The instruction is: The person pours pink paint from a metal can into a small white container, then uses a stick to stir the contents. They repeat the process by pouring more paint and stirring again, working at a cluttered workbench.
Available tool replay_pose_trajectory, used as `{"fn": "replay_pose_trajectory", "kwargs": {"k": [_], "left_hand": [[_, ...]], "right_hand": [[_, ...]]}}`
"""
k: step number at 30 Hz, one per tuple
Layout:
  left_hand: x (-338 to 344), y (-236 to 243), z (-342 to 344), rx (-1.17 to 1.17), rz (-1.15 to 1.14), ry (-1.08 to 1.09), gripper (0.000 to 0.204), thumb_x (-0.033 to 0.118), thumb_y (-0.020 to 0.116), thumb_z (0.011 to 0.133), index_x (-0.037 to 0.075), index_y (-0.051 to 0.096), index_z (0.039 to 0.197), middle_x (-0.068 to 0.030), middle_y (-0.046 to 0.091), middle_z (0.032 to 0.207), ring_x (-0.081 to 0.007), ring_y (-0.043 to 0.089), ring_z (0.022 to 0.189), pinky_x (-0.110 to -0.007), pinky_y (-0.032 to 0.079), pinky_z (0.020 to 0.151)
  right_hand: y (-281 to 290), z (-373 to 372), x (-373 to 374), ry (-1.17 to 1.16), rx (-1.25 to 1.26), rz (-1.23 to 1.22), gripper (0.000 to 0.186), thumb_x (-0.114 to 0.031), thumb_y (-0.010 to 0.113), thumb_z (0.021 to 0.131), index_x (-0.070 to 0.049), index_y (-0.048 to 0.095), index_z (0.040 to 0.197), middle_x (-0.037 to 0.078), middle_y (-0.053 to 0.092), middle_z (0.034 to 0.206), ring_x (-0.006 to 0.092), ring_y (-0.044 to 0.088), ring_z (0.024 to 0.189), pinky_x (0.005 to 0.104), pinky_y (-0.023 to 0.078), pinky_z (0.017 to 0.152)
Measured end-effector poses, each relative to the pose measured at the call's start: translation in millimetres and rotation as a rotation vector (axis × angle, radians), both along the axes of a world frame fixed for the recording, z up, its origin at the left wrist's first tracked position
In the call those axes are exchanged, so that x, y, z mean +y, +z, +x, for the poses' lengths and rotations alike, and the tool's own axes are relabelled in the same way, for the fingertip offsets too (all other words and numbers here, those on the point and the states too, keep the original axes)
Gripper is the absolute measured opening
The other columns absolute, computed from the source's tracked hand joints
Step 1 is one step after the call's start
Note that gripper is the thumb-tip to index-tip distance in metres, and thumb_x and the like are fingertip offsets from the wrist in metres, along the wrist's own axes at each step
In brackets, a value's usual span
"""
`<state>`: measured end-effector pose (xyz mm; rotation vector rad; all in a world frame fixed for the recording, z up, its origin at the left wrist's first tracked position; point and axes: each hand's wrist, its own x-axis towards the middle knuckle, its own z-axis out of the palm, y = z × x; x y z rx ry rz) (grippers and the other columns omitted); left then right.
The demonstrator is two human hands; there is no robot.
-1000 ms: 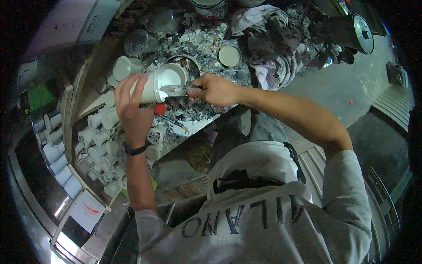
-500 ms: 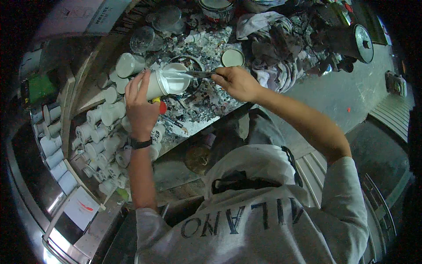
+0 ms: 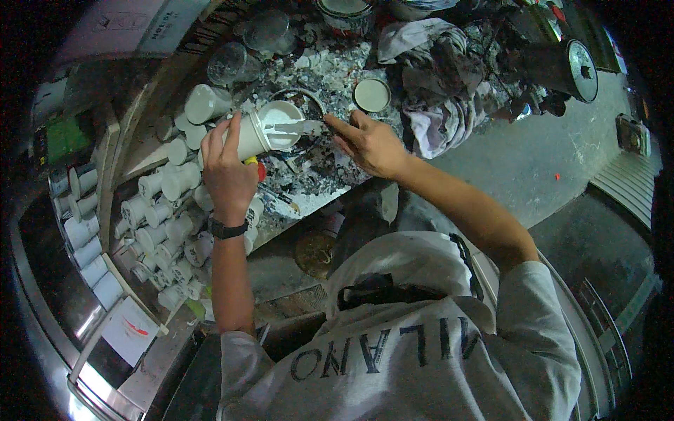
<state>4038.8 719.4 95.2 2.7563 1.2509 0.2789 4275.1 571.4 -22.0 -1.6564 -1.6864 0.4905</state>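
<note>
My left hand (image 3: pixel 228 168) grips a white cylindrical container (image 3: pixel 250 139), tilted with its mouth toward my right hand. My right hand (image 3: pixel 372 147) holds a scraper (image 3: pixel 302 128) by a mostly hidden handle; its flat, white-smeared blade lies across the container's mouth, over white contents. Behind the container is a round ring-like rim (image 3: pixel 298 93), perhaps of an open tin, partly hidden. A pale round lid (image 3: pixel 372 95) lies on the paint-crusted bench (image 3: pixel 319 193) beyond my right hand. A small red-and-yellow object (image 3: pixel 260 170) sits just under the container.
Several white cups (image 3: pixel 172 182) are piled at the left beside wooden boards (image 3: pixel 107 179). Clear tubs (image 3: pixel 228 67), a paint tin (image 3: pixel 345 15) and crumpled rags (image 3: pixel 435 84) occupy the back. A dark lidded pot (image 3: pixel 562 70) stands at the right, above the floor (image 3: pixel 533 154).
Since half a second ago the scraper's blade has turned flatter to the view over the container, and my right hand has shifted slightly down and left. My left hand has barely moved since then.
</note>
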Motion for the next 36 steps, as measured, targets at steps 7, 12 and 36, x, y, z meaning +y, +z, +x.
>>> {"fn": "replay_pose_trajectory", "kwargs": {"k": [7, 12, 36], "left_hand": [[0.2, 3.5, -0.9, 0.001, 0.002, -0.011, 0.083, -0.013, 0.069, 0.065, 0.011, 0.061, 0.144, -0.0115, 0.062, 0.133, -0.037, 0.056, 0.124, -0.047, 0.051, 0.104], [-0.9, 5.3, 2.9, 0.006, 0.0, -0.012, 0.081, -0.013, 0.071, 0.066, 0.012, 0.062, 0.143, -0.0115, 0.063, 0.131, -0.0371, 0.056, 0.125, -0.047, 0.05, 0.105], [-3.9, 3.8, 1.3, 0.01, -0.03, 0.038, 0.088, -0.011, 0.073, 0.063, 0.012, 0.059, 0.147, -0.0114, 0.06, 0.137, -0.0366, 0.054, 0.13, -0.047, 0.05, 0.108]], "right_hand": [[5.9, 32.1, -17.7, 0.04, 0.059, -0.049, 0.051, -0.019, 0.069, 0.096, -0.015, 0.059, 0.146, 0.017, 0.055, 0.094, 0.0377, 0.061, 0.076, 0.0503, 0.051, 0.065], [17.0, 52.7, -42.3, -0.015, 0.103, -0.036, 0.046, -0.015, 0.068, 0.097, -0.014, 0.06, 0.143, 0.018, 0.056, 0.094, 0.0386, 0.061, 0.076, 0.0501, 0.05, 0.065], [26.4, 42.0, -46.1, -0.13, 0.496, -0.214, 0.022, -0.024, 0.056, 0.109, -0.005, 0.066, 0.116, 0.008, 0.054, 0.08, 0.0217, 0.053, 0.07, 0.0388, 0.045, 0.065]]}}
